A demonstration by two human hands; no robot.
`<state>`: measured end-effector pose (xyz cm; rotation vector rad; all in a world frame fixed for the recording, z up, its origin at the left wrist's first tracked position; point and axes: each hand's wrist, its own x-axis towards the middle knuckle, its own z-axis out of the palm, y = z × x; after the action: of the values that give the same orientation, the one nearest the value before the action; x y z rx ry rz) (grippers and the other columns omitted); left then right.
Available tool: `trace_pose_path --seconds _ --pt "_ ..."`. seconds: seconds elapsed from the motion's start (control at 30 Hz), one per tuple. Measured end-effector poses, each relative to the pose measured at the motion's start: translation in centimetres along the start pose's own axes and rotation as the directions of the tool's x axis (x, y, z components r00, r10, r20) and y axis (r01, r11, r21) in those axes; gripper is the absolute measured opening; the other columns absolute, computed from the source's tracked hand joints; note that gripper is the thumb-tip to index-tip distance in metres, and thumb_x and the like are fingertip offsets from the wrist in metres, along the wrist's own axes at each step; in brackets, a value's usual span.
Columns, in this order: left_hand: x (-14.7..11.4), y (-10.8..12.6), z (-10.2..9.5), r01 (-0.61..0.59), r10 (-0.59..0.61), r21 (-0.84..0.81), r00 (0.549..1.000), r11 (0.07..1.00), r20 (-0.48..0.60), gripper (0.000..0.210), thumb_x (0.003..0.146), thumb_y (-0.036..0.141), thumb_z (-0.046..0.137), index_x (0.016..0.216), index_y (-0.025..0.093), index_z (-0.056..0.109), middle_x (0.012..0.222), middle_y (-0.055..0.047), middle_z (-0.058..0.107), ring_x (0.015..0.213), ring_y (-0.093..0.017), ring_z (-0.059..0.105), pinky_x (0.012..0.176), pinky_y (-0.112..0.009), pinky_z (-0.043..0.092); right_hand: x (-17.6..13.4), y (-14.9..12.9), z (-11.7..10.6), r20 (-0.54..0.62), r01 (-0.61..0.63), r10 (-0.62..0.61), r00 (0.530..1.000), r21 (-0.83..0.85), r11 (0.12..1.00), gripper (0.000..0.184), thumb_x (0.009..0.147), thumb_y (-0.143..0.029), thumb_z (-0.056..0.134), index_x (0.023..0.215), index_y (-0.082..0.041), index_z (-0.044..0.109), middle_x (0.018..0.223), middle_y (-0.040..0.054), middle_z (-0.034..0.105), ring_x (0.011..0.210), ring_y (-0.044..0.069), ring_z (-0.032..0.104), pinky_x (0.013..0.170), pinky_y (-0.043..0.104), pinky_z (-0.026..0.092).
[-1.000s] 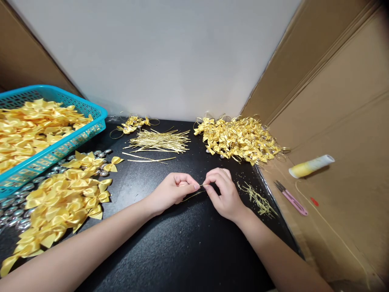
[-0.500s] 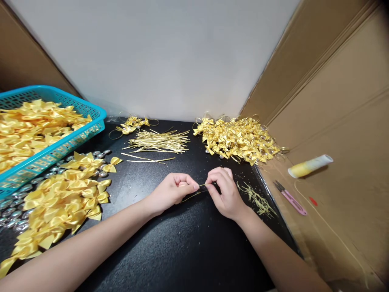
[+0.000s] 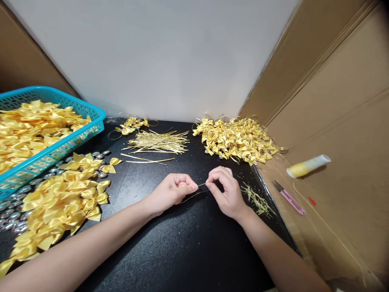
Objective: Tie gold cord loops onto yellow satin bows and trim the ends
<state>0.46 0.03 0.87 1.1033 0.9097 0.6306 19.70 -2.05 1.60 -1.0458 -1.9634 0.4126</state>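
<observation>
A thin gold cord (image 3: 201,185) runs between my two hands above the black table. My left hand (image 3: 174,190) pinches it between thumb and forefinger, and a loop of the cord hangs below that hand. At the other side, the fingertips of my right hand (image 3: 225,190) are closed on the cord's end. Behind my hands lies a stack of cut gold cords (image 3: 159,141), with a few strands in front of it. Thin gold scraps (image 3: 258,201) lie just right of my right hand.
At left, a blue basket (image 3: 100,114) holds yellow bows; more bows (image 3: 63,194) and silver beads (image 3: 13,213) lie before it. Finished bows with loops (image 3: 240,140) are piled back right, a few (image 3: 133,125) back left. Pink thread snips (image 3: 291,201) and a yellow-white tube (image 3: 308,166) are right.
My right hand has shifted slightly to the right, so a little more cord shows between the fingertips. My left hand keeps its pinch, nearly in place.
</observation>
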Motion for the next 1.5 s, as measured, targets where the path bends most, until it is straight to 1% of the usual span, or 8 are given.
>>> trace_pose_path --seconds 0.2,0.37,0.6,0.73,1.0,1.3,1.43,1.5 --pt "0.2 -0.1 -0.4 0.031 -0.030 -0.104 0.999 0.994 0.012 0.034 0.068 0.044 0.075 0.065 0.016 0.055 0.040 0.013 0.027 0.038 -0.003 0.016 0.037 -0.016 0.014 0.2 0.9 -0.6 -0.109 -0.110 0.134 0.985 0.203 0.973 0.011 0.090 -0.019 0.052 0.080 -0.022 0.052 0.082 0.0021 0.056 0.081 0.017 0.054 0.075 0.033 0.043" --pt "0.3 -0.3 -0.6 0.046 -0.044 -0.158 0.999 0.986 0.013 0.032 0.068 0.042 0.076 0.067 0.016 0.057 0.041 0.014 0.025 0.036 -0.002 0.016 0.036 -0.015 0.015 0.4 1.9 -1.3 -0.236 -0.145 0.201 0.951 0.236 0.961 0.008 0.088 -0.021 0.054 0.081 -0.021 0.057 0.083 0.0028 0.057 0.083 0.018 0.055 0.077 0.033 0.046" --pt "0.2 -0.2 -0.7 0.055 -0.051 -0.178 0.998 0.983 0.025 0.036 0.066 0.045 0.078 0.068 0.016 0.056 0.040 0.014 0.026 0.035 -0.002 0.016 0.036 -0.015 0.014 0.3 1.1 -0.8 -0.031 -0.150 0.156 0.987 0.131 0.980 0.011 0.080 -0.022 0.063 0.091 -0.021 0.065 0.089 0.0046 0.064 0.081 0.019 0.059 0.074 0.035 0.047" --pt "0.2 -0.1 -0.7 0.049 -0.046 -0.174 0.999 0.983 0.026 0.036 0.066 0.046 0.078 0.068 0.017 0.056 0.039 0.014 0.026 0.035 -0.002 0.016 0.035 -0.015 0.014 0.2 0.4 0.2 0.051 -0.117 0.115 0.992 0.036 0.993 0.009 0.076 -0.020 0.068 0.085 -0.021 0.067 0.083 0.0027 0.068 0.080 0.019 0.061 0.077 0.038 0.043" --pt "0.2 0.1 -0.6 0.043 -0.040 -0.141 0.999 0.989 0.023 0.037 0.065 0.047 0.077 0.067 0.017 0.055 0.038 0.014 0.025 0.035 -0.002 0.015 0.036 -0.016 0.014 0.0 0.4 0.5 -0.031 -0.059 0.058 0.998 -0.018 0.998 0.010 0.079 -0.015 0.062 0.072 -0.022 0.066 0.073 -0.0002 0.068 0.072 0.017 0.061 0.075 0.037 0.039" --pt "-0.2 0.2 -0.2 -0.013 0.002 0.134 0.997 0.991 0.079 0.037 0.074 0.048 0.068 0.066 0.014 0.056 0.044 0.011 0.028 0.042 -0.004 0.018 0.041 -0.018 0.013 0.4 0.0 -0.7 -0.061 0.008 -0.012 0.998 -0.057 0.998 0.011 0.077 -0.016 0.062 0.068 -0.023 0.062 0.070 -0.0019 0.068 0.069 0.016 0.060 0.077 0.037 0.037" --pt "-0.2 0.2 -0.6 -0.147 0.134 0.187 0.988 0.971 0.080 0.029 0.078 0.044 0.065 0.078 0.015 0.064 0.058 0.004 0.047 0.052 -0.008 0.040 0.049 -0.018 0.033 0.8 -0.3 -1.5 -0.035 0.016 -0.019 0.999 -0.097 0.995 0.011 0.079 -0.017 0.061 0.069 -0.023 0.063 0.072 -0.0026 0.068 0.072 0.015 0.059 0.078 0.037 0.036" --pt "-0.3 0.6 -0.6 -0.285 0.277 0.193 0.958 0.939 0.067 0.033 0.077 0.040 0.067 0.103 0.019 0.065 0.091 -0.005 0.063 0.082 -0.017 0.057 0.071 -0.025 0.047 1.1 -0.6 -1.9 0.043 0.041 -0.035 0.998 -0.152 0.988 0.012 0.079 -0.016 0.060 0.070 -0.024 0.063 0.075 -0.0032 0.070 0.076 0.016 0.059 0.079 0.037 0.034"
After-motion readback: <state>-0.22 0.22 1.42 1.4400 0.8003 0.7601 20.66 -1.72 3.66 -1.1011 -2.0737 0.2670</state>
